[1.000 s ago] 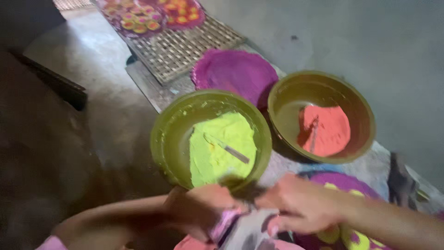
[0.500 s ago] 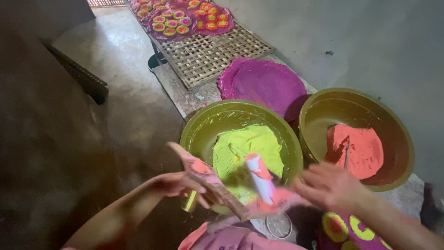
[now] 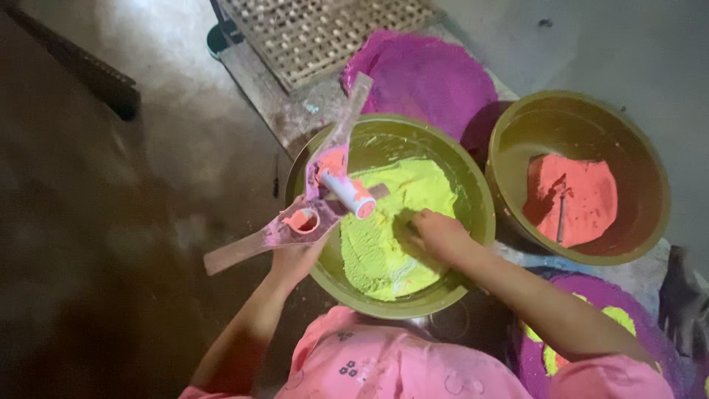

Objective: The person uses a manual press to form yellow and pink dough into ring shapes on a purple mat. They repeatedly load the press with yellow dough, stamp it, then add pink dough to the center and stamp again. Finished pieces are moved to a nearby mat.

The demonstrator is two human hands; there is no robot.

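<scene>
Since half a second ago, right hand [image 3: 436, 235] has dropped into the green powder [image 3: 391, 229], grip cupped; left hand [image 3: 295, 255] pinches the wooden mould [image 3: 310, 207] over the bowl [image 3: 473, 222]. Filling looks next.
</scene>
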